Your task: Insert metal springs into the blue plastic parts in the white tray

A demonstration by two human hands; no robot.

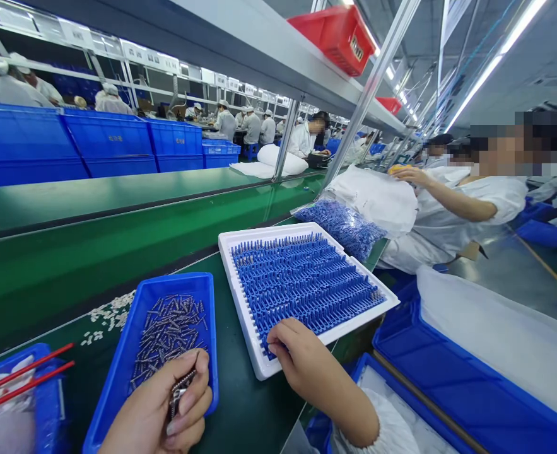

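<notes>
My left hand (167,403) is closed around several small metal springs (181,386), their coiled ends showing between thumb and fingers. It hovers over the near end of a blue bin (212,302), where many loose springs (164,334) lie. My right hand (294,350) is at the near left corner of a white foam tray (254,356), thumb and forefinger pinched together. Whatever is between those fingertips is hidden. Rows of slim blue plastic parts (301,277) stand upright in the tray. Some at the far edge and right corner have greyish tips.
Small white pieces (110,315) are scattered left of the bin. Red sticks (27,378) lie across another blue container (51,403). A clear bag of blue parts (339,227) rests behind the tray. A co-worker (467,208) sits at right. Overhead is a shelf (240,50).
</notes>
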